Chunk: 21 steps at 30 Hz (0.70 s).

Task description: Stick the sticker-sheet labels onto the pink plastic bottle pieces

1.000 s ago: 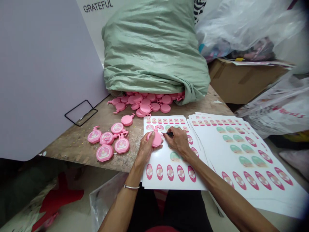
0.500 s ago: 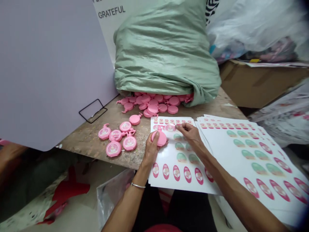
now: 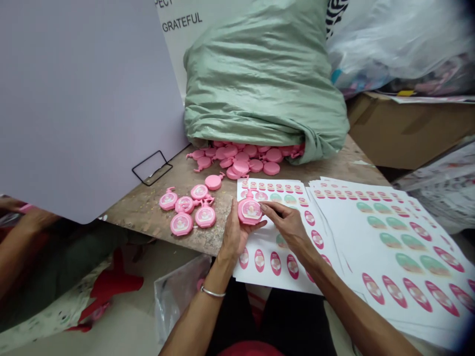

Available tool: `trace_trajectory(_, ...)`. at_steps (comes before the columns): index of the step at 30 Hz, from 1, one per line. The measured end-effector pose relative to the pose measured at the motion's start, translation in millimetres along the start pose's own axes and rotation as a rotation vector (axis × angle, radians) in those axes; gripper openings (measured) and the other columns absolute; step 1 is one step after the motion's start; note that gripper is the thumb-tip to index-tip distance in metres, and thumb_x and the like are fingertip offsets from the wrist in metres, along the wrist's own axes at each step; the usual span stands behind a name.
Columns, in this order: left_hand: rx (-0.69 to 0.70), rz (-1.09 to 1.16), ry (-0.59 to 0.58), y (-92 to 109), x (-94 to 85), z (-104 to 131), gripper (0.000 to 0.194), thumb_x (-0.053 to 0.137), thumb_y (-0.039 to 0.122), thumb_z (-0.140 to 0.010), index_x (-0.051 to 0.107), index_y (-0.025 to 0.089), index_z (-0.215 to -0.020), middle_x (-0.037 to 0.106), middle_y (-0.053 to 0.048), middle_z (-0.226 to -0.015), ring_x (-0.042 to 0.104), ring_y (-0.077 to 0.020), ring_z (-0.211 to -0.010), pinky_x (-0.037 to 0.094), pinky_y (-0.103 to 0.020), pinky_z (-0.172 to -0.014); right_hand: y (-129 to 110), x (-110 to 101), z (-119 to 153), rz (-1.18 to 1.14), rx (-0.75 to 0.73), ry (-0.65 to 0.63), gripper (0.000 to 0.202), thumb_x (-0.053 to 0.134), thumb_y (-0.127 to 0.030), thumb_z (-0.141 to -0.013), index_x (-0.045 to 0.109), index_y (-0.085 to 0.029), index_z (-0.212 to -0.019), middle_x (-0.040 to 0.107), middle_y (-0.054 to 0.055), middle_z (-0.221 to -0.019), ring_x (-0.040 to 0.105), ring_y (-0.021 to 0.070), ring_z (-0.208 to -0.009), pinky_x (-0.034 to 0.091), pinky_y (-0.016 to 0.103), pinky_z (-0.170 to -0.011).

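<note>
A pink toy pump bottle (image 3: pixel 243 217) with a flat round body is held upright in my left hand (image 3: pixel 234 236), over a sheet of stickers (image 3: pixel 261 242). Across the bottle's front face lies a pink and white sticker (image 3: pixel 254 210). My right hand (image 3: pixel 288 225) pinches at the sticker's right edge, thumb and forefinger together against the bottle. To the left, several pink bottles with stickers on their faces (image 3: pixel 181 224) lie on the wooden table (image 3: pixel 144 212). A plain pink bottle (image 3: pixel 213 182) lies just behind them.
A green sack (image 3: pixel 263 89) spills plain pink bottles (image 3: pixel 241 165) at the back. More sticker sheets (image 3: pixel 352 237) lie on the right. A grey panel (image 3: pixel 85 99) and a black wire frame (image 3: pixel 152 168) stand left. Another person's arm (image 3: pixel 25 232) shows at far left.
My right hand has brought the sticker down and left from above the sheet onto the bottle's face. The bottle is turned more toward me, and the view has shifted slightly left.
</note>
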<state>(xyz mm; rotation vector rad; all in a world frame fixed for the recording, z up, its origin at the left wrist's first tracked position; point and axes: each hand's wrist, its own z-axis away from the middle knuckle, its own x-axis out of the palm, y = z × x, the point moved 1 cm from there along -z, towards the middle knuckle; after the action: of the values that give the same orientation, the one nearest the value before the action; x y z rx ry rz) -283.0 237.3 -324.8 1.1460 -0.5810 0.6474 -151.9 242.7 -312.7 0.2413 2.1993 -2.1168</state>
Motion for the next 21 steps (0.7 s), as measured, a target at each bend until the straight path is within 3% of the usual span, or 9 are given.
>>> trace_trajectory(21, 0.041, -0.027, -0.002, 4.9, 2.7, 4.5, 0.046, 0.048, 0.052, -0.089, 0.065, 0.011, -0.1, 0.068, -0.013, -0.106, 0.062, -0.0269, -0.105, 0.057, -0.044, -0.084, 2.3, 1.7, -1.4, 0.076, -0.045, 0.031, 0.034, 0.067, -0.048, -0.075, 0.074, -0.018, -0.09, 0.072, 0.005, -0.087, 0.064, 0.0197, -0.08, 0.051, 0.031, -0.072)
